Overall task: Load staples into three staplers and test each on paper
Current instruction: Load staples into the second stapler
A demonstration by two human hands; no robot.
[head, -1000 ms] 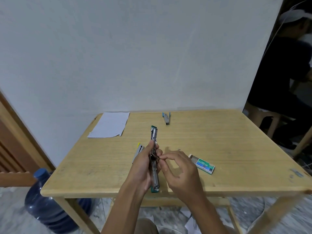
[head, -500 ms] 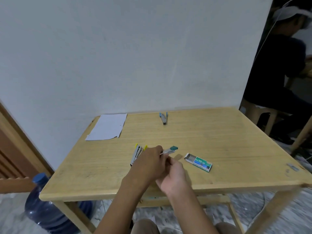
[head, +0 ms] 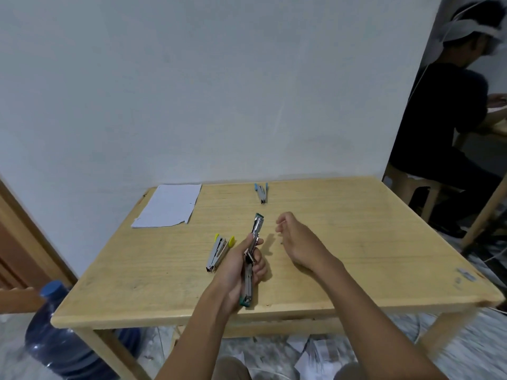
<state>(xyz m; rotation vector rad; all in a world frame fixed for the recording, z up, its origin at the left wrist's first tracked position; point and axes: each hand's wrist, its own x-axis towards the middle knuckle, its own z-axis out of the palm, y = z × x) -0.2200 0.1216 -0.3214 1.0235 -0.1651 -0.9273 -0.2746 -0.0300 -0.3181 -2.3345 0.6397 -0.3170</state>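
At the far left a blue water bottle (head: 61, 338) stands on the floor beside the worktop (head: 343, 242), below a wooden door frame. On the worktop's far left corner lies a small stack of white paper (head: 168, 205), flat, with one ragged near edge. Right of it and nearer the person, a yellow-tipped stapler (head: 219, 252) lies with its arms slightly spread, apart from the paper and just left of the left hand (head: 236, 272).

The left hand holds the green stapler (head: 257, 229) above the near middle of the worktop. The stapler is swung fully open into one long line, one green end pointing away toward the wall and the other close to the worktop's near edge. The thumb lies along its left side and the fingers (head: 260, 266) are curled round it from the right, clamped on the hinge part.

Farther back, near the wall, a blue-tipped stapler (head: 262, 192) lies alone, well apart from both hands. The right hand (head: 299, 239) is low over the worktop just right of the green stapler, not touching it, palm turned left; its fingers (head: 282, 224) are loosely bent and slightly apart, with nothing visible in them.

At the far right a person in dark clothes (head: 452, 119) sits on a stool. Scraps of paper (head: 315, 349) lie on the floor under the worktop.
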